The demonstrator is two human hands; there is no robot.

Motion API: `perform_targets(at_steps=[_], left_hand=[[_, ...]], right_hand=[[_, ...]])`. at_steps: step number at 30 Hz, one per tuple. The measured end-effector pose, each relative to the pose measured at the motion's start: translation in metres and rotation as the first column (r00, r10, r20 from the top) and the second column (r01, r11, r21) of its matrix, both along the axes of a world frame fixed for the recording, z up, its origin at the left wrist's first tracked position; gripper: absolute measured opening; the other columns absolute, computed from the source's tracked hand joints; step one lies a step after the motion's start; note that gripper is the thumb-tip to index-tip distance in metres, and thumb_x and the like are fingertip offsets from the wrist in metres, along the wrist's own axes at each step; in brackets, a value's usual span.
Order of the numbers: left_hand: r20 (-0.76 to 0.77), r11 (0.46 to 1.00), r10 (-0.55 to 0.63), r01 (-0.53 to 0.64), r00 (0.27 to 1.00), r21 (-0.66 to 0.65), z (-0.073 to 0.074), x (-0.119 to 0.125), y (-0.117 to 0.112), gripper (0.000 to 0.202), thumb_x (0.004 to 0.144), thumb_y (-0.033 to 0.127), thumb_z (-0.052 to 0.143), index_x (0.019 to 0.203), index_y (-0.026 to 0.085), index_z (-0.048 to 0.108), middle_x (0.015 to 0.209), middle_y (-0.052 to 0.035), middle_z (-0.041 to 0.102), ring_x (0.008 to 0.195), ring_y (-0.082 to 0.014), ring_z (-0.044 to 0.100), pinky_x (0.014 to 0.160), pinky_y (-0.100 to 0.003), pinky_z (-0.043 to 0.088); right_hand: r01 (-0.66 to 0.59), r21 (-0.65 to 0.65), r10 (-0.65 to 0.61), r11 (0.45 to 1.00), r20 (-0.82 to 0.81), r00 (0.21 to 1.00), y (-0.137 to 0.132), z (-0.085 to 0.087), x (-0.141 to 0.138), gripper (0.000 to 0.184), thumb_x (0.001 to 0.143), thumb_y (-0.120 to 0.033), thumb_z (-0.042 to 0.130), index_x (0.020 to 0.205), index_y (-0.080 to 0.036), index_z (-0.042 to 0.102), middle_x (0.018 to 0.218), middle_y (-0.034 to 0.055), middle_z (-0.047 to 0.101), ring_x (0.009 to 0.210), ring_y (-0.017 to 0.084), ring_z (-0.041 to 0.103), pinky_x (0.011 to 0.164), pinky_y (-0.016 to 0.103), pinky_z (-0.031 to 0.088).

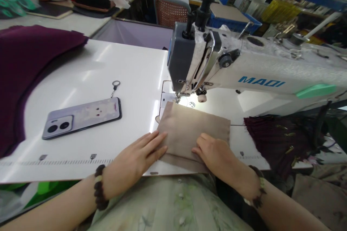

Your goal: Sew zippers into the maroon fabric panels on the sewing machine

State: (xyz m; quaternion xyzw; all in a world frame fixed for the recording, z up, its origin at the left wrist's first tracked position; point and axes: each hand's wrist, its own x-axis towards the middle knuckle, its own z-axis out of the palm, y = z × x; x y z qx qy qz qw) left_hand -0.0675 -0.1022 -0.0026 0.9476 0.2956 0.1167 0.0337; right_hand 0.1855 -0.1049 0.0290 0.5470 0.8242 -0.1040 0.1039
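Purple cloth (24, 75) heaped at 9 o'clock on tabletop (130, 75), apart from work. Phone (81, 117) face down beside it, keyring at top, clear of sewing path. Left hand (135, 160) lies flat, fingers spread, pressing beige fabric's (189, 130) left edge: no closed grip, likely steadying. Fabric centre, far corner under presser foot (177, 97) at 12 o'clock. Right hand (217, 155) flat, fingers curled on folded near edge, pinning fold down. Machine (257, 68) spans 1 to 3 o'clock. Dark pleated cloth (276, 140) at 3 o'clock, off tabletop edge.
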Motion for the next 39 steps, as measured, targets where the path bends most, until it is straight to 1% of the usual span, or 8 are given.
perform_targets(at_steps=[4, 6, 8, 10, 16, 22, 33, 39], left_hand=[[-0.157, 0.998, 0.034, -0.025, 0.987, 0.059, 0.010, 0.017, 0.042, 0.044, 0.084, 0.016, 0.050, 0.126, 0.026, 0.046, 0.145, -0.0105, 0.026, 0.130, -0.0315, 0.026, 0.103, -0.055, 0.024], [-0.179, 0.996, 0.026, -0.011, 0.983, 0.085, 0.013, 0.030, 0.063, 0.046, 0.084, 0.015, 0.053, 0.127, 0.030, 0.044, 0.145, -0.0096, 0.026, 0.131, -0.0315, 0.025, 0.103, -0.057, 0.022], [-0.174, 0.995, 0.002, 0.017, 0.985, 0.103, 0.013, 0.040, 0.078, 0.042, 0.085, 0.017, 0.052, 0.124, 0.029, 0.048, 0.142, -0.0093, 0.031, 0.130, -0.0311, 0.026, 0.103, -0.057, 0.021], [-0.166, 0.993, -0.019, 0.039, 0.986, 0.115, 0.011, 0.046, 0.086, 0.034, 0.086, 0.018, 0.051, 0.119, 0.025, 0.052, 0.136, -0.0096, 0.039, 0.127, -0.0308, 0.031, 0.103, -0.057, 0.021], [-0.120, 0.996, -0.049, 0.057, 0.992, 0.065, 0.006, 0.049, 0.088, 0.026, 0.088, 0.017, 0.047, 0.112, 0.019, 0.056, 0.116, -0.0058, 0.055, 0.113, -0.0252, 0.043, 0.105, -0.051, 0.020], [-0.086, 0.997, -0.081, 0.082, 0.993, 0.006, 0.002, 0.048, 0.091, 0.031, 0.092, 0.017, 0.037, 0.121, 0.015, 0.047, 0.125, -0.0050, 0.052, 0.114, -0.0195, 0.043, 0.106, -0.043, 0.018], [-0.114, 0.999, 0.003, 0.002, 0.994, 0.042, 0.003, 0.054, 0.076, 0.031, 0.089, 0.011, 0.038, 0.116, 0.007, 0.052, 0.119, -0.0136, 0.055, 0.117, -0.0247, 0.044, 0.104, -0.044, 0.027], [-0.093, 0.983, 0.135, -0.121, 0.986, 0.139, -0.003, 0.056, 0.088, 0.031, 0.090, 0.022, 0.042, 0.115, 0.007, 0.054, 0.119, -0.0146, 0.055, 0.116, -0.0276, 0.045, 0.100, -0.044, 0.032]], right_hand=[[0.031, 0.072, -0.037, 0.997, 0.082, 0.996, 0.000, 0.013, -0.008, 0.011, 0.086, -0.017, 0.046, 0.086, -0.017, 0.057, 0.081, 0.0064, 0.059, 0.066, 0.019, 0.059, 0.053, 0.028, 0.044], [-0.093, 0.167, 0.086, 0.982, 0.045, 0.995, 0.006, 0.016, -0.010, 0.024, 0.085, -0.012, 0.044, 0.104, -0.021, 0.055, 0.104, 0.0095, 0.058, 0.093, 0.024, 0.057, 0.074, 0.038, 0.047], [-0.245, 0.234, 0.256, 0.941, -0.018, 0.966, 0.015, 0.014, -0.009, 0.038, 0.086, -0.012, 0.041, 0.120, -0.027, 0.046, 0.131, 0.0074, 0.044, 0.119, 0.027, 0.041, 0.093, 0.052, 0.036], [-0.322, 0.232, 0.344, 0.918, -0.060, 0.937, 0.023, 0.008, -0.007, 0.043, 0.087, -0.016, 0.039, 0.129, -0.027, 0.038, 0.142, 0.0043, 0.030, 0.128, 0.027, 0.028, 0.098, 0.058, 0.028], [-0.294, 0.178, 0.314, 0.939, -0.097, 0.944, 0.031, -0.003, -0.002, 0.045, 0.088, -0.023, 0.040, 0.133, -0.022, 0.036, 0.144, 0.0053, 0.026, 0.126, 0.025, 0.032, 0.096, 0.050, 0.034], [-0.230, 0.143, 0.250, 0.963, -0.143, 0.957, 0.032, -0.001, -0.004, 0.052, 0.086, -0.028, 0.045, 0.135, -0.018, 0.032, 0.144, 0.0091, 0.025, 0.128, 0.023, 0.029, 0.097, 0.049, 0.032], [-0.130, 0.076, 0.142, 0.989, -0.177, 0.974, 0.029, -0.013, -0.007, 0.055, 0.086, -0.028, 0.046, 0.137, -0.018, 0.029, 0.146, 0.0108, 0.018, 0.135, 0.026, 0.015, 0.103, 0.060, 0.019], [-0.069, 0.096, 0.087, 0.993, -0.193, 0.977, 0.047, -0.018, -0.013, 0.051, 0.088, -0.026, 0.043, 0.137, -0.018, 0.031, 0.146, 0.0129, 0.019, 0.134, 0.027, 0.017, 0.102, 0.061, 0.019]])
